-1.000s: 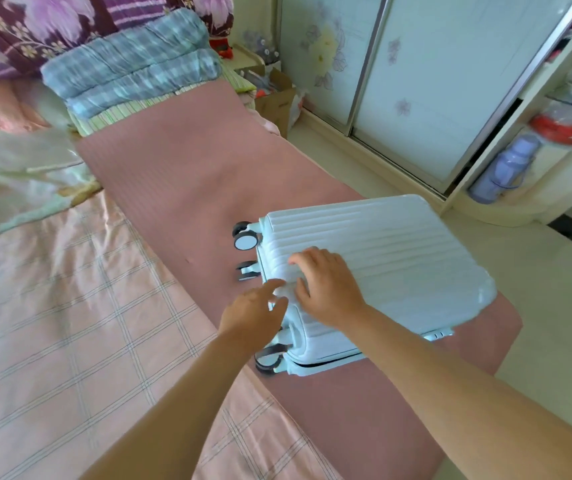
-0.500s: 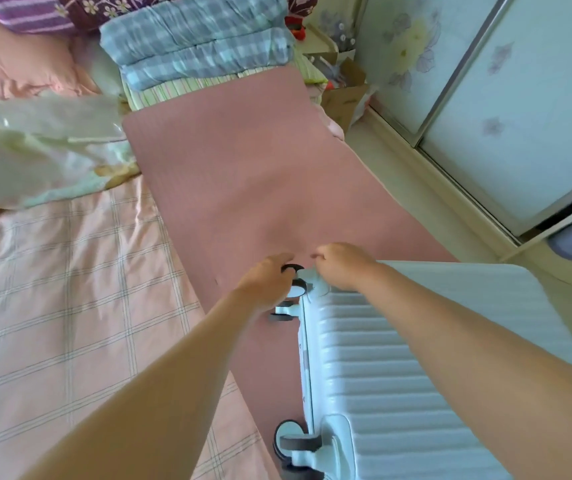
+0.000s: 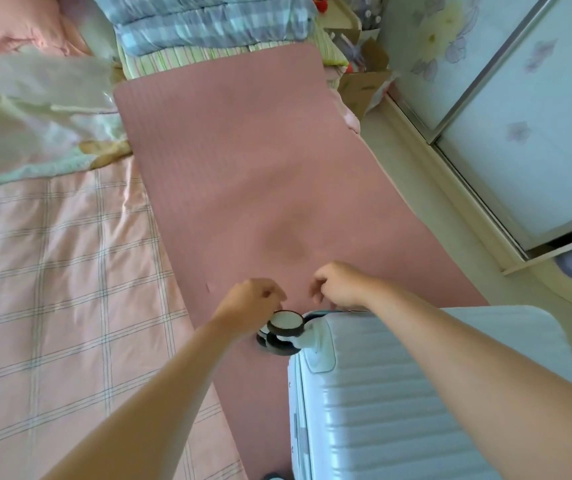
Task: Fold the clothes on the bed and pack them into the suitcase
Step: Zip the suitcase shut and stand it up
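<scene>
Left hand (image 3: 250, 303) hangs with fingers curled just above a caster wheel (image 3: 286, 323) of the pale blue suitcase (image 3: 416, 393); I cannot tell whether it grips the wheel. Right hand (image 3: 338, 285) curls its fingers down past the case's end edge, and whether they pinch anything is hidden from me. The suitcase lies flat under my right forearm on a pink mat (image 3: 243, 168). Crumpled pale clothes (image 3: 35, 116) lie well beyond and left of the left hand.

Both bare forearms reach forward, side by side. The left hand (image 3: 250, 303) sits knuckles up, fingers (image 3: 272, 293) curled under; the right hand (image 3: 338, 285) is just beside it, not touching, fingers hooked downward. Any grip is hidden beneath them.
</scene>
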The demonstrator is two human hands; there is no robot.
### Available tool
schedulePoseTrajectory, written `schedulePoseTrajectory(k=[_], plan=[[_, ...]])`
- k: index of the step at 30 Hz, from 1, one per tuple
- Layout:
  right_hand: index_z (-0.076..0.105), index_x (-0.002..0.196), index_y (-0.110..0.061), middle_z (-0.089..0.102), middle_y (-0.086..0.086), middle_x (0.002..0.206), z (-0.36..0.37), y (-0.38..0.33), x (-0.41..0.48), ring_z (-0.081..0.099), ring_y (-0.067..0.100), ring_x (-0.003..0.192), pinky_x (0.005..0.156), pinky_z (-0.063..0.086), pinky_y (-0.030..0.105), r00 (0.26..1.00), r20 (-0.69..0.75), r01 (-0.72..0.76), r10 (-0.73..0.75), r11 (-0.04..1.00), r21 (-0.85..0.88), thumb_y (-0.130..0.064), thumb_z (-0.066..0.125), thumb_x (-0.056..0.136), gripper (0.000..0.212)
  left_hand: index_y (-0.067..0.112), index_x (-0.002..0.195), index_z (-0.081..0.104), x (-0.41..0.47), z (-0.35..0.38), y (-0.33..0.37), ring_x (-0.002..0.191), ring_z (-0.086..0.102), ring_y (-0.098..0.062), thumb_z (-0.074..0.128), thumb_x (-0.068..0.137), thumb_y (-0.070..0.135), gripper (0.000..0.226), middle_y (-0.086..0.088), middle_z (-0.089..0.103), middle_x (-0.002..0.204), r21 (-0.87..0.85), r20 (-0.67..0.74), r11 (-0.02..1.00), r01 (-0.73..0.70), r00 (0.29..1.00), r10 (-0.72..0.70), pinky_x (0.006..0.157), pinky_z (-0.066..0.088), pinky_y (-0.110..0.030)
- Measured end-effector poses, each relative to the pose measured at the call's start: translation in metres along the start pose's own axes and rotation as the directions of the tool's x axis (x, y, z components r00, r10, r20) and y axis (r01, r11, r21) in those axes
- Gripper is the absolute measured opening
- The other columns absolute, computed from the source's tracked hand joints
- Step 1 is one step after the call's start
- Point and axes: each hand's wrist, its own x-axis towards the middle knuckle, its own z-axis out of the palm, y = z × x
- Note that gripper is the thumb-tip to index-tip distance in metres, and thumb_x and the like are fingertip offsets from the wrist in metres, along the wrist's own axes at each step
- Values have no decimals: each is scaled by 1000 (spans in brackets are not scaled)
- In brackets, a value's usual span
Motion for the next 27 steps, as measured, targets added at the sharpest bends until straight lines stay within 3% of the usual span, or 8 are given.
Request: schedulePoseTrajectory(k=[2, 5, 8, 12, 16, 19, 23, 27], plan=[[69, 93, -26, 71, -4, 100, -4, 3, 17, 64, 19, 94, 84, 50, 30, 999, -4, 41, -41, 998, -48, 4, 38, 89, 43, 41, 81, 64, 20, 0, -1, 78, 63, -4, 46, 90, 12, 35, 24, 70, 79, -8, -25, 1000, -13, 1000, 13, 61, 43, -11], [72, 116, -24, 69, -3, 117, -11, 14, 37, 62, 21, 113, 103, 47, 32, 992, 126, 11, 12, 984, -179, -1, 44, 95, 41, 37, 89, 66, 48, 9, 4, 92, 64, -7, 45, 94, 8, 36, 21, 70, 88, -34, 133, 999, -35, 990, 39, 81, 48, -15], [70, 122, -23, 69, -2, 117, -20, 35, 42, 65, 20, 106, 96, 53, 35, 946, 288, -71, 149, 961, -266, -1, 40, 95, 47, 30, 105, 69, 69, 15, 19, 95, 65, -4, 48, 96, 10, 31, 15, 71, 101, -18, 383, 998, -52, 922, 55, 97, 48, -27], [73, 119, -14, 73, 4, 108, -28, 60, 38, 66, 14, 90, 89, 56, 30, 879, 440, -126, 182, 980, -153, -6, 55, 96, 31, 25, 128, 63, 97, 22, 44, 108, 65, -8, 52, 98, 18, 33, 11, 68, 119, 64, 553, 994, -85, 832, 35, 98, 52, -32], [76, 111, -15, 75, 1, 101, -38, 73, 43, 67, 8, 76, 75, 56, 20, 918, 375, -59, 128, 980, -190, -10, 68, 93, 20, 19, 142, 48, 113, 43, 61, 108, 66, -13, 51, 100, 13, 43, 2, 63, 132, 107, 634, 989, -101, 773, 10, 91, 56, -31], [68, 96, -17, 69, 4, 86, -39, 76, 44, 63, 6, 59, 63, 55, 22, 919, 368, -128, 142, 990, -62, -5, 69, 92, 13, 17, 144, 47, 115, 57, 64, 97, 68, -13, 55, 97, 8, 48, 2, 63, 129, 118, 674, 982, -150, 738, 32, 81, 57, -24], [39, 119, -11, 60, 11, 79, -29, 73, 39, 57, 16, 53, 52, 53, 30, 922, 343, -236, 182, 964, 120, 4, 60, 94, 36, 22, 132, 62, 113, 67, 58, 91, 69, -9, 74, 88, 32, 47, 1, 72, 116, 79, 625, 988, -131, 779, 53, 73, 55, -19], [46, 110, -10, 66, 17, 74, -27, 63, 39, 64, 26, 55, 61, 59, 40, 993, 98, -93, 68, 955, 282, 16, 67, 81, 44, 22, 115, 72, 115, 59, 52, 74, 64, -6, 76, 86, 32, 31, 6, 74, 91, 0, 529, 999, -48, 847, 41, 62, 48, -18]])
